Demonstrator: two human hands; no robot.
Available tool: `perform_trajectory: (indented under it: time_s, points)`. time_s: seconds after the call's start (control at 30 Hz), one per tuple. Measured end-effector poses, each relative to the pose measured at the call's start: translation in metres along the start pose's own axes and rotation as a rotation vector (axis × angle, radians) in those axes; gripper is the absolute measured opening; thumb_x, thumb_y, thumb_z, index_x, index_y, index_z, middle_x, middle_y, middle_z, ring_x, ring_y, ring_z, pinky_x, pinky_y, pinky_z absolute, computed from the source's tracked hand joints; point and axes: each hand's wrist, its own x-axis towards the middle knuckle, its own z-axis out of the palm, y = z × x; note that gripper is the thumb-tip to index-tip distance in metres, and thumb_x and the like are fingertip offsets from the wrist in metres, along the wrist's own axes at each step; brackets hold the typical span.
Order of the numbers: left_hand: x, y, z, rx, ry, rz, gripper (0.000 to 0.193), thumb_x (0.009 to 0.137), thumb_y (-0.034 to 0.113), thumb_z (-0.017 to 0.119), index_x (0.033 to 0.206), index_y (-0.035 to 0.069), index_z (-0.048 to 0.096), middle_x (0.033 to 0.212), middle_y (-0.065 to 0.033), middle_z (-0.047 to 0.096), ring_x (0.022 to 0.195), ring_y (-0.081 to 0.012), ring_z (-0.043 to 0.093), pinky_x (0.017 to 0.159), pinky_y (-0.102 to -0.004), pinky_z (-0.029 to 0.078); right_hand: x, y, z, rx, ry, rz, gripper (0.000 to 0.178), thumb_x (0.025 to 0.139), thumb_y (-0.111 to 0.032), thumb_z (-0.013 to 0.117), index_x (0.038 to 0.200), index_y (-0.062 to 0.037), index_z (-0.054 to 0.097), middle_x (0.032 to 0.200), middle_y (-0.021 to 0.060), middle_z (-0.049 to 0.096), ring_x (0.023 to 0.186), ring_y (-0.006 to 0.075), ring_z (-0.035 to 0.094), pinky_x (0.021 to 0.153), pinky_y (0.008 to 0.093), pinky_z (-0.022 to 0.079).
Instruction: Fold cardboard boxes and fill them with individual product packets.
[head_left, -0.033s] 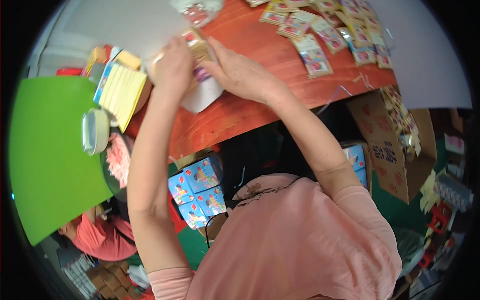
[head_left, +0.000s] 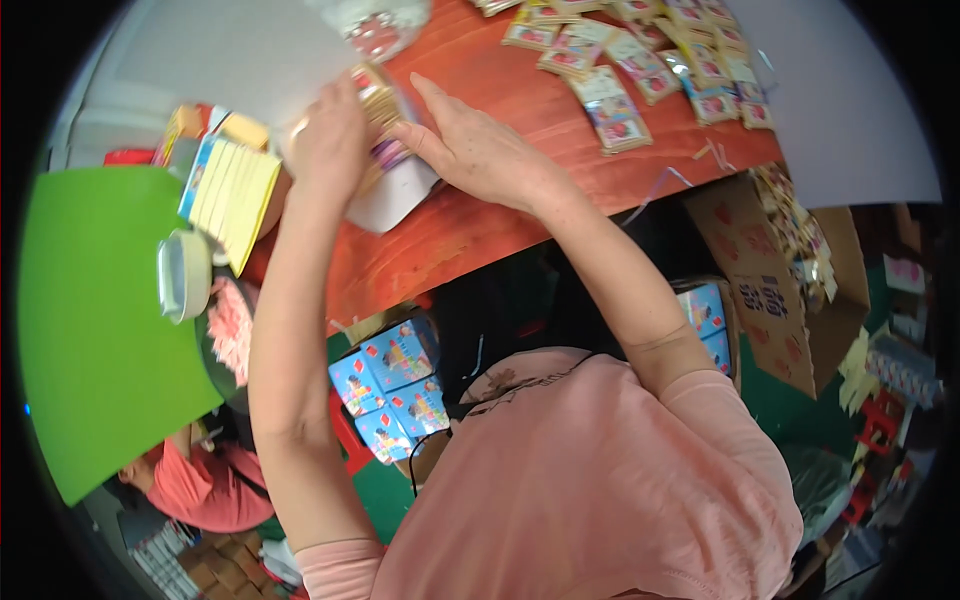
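My left hand (head_left: 333,140) is curled over the left side of a small white box (head_left: 397,203), its fingers partly hidden and slightly blurred. Inside, a row of small flat packets (head_left: 378,103) stands packed together, with a purple patch near the front end. A white flap sticks out toward me over the table edge side. At the right side of the box is my right hand (head_left: 480,150), fingers stretched out and thumb apart. Its thumb tip reaches the packets. The far end of the box is partly covered by my left hand.
Loose packets (head_left: 612,108) lie on the red wooden table (head_left: 480,225) at the far right. A stack of yellow-edged cartons (head_left: 232,190) and a pale tub (head_left: 185,275) stand left. Below are blue boxes (head_left: 400,355) and a cardboard box (head_left: 760,285). A co-worker (head_left: 205,485) sits lower left.
The whole view has shifted slightly to the left. My right fingers stand a little farther from the box, while my left hand stays on it.
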Motion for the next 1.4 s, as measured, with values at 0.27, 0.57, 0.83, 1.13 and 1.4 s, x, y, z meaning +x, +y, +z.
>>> perform_trajectory:
  time_s: [0.27, 0.57, 0.83, 1.13, 1.4]
  points:
    - [-0.024, -0.004, -0.033, -0.245, 0.154, -0.035, 0.063, 0.094, 0.031, 0.071, 0.146, 0.007, 0.047, 0.141, -0.0193, 0.057, 0.126, -0.0380, 0.059, 0.106, -0.0543, 0.044, -0.048, 0.134, -0.072, -0.823, 0.380, 0.393, 0.072, 0.089, -0.041, 0.075, 0.143, -0.0034, 0.048, 0.129, 0.0245, 0.055, 0.119, 0.0442, 0.053, 0.096, 0.0549, 0.046]
    - [-0.123, 0.004, -0.001, -0.372, 0.708, -0.183, 0.054, 0.100, 0.022, 0.066, 0.145, -0.002, 0.048, 0.151, -0.0215, 0.049, 0.136, -0.0390, 0.049, 0.115, -0.0541, 0.035, -0.046, 0.140, -0.145, -0.636, 0.216, 0.271, 0.060, 0.078, -0.032, 0.072, 0.133, -0.0115, 0.060, 0.116, 0.0208, 0.061, 0.114, 0.0409, 0.056, 0.099, 0.0523, 0.046]
    - [-0.143, 0.065, 0.066, -1.223, 0.719, -0.542, 0.074, 0.100, 0.020, 0.062, 0.157, -0.004, 0.022, 0.163, -0.0209, 0.027, 0.150, -0.0329, 0.030, 0.119, -0.0460, 0.030, 0.000, 0.185, -0.145, -0.947, 0.161, 0.518, 0.062, 0.080, -0.029, 0.075, 0.133, -0.0057, 0.054, 0.130, 0.0247, 0.057, 0.124, 0.0434, 0.054, 0.102, 0.0545, 0.047]
    - [-0.140, 0.072, 0.084, -1.142, 0.513, -0.673, 0.059, 0.102, 0.010, 0.050, 0.153, -0.008, 0.027, 0.141, -0.0245, 0.051, 0.124, -0.0298, 0.057, 0.103, -0.0385, 0.046, -0.061, 0.126, -0.124, -0.835, -0.003, 0.575, 0.076, 0.080, -0.028, 0.073, 0.148, -0.0081, 0.044, 0.136, 0.0281, 0.052, 0.122, 0.0438, 0.055, 0.105, 0.0488, 0.046]
    - [-0.157, 0.075, 0.082, -1.205, 0.503, -0.654, 0.059, 0.103, 0.015, 0.050, 0.153, -0.009, 0.027, 0.141, -0.0237, 0.052, 0.123, -0.0296, 0.057, 0.103, -0.0386, 0.045, -0.083, 0.146, -0.125, -0.377, 0.321, 0.441, 0.076, 0.085, -0.045, 0.075, 0.138, 0.0052, 0.052, 0.124, 0.0275, 0.064, 0.120, 0.0413, 0.060, 0.103, 0.0493, 0.047]
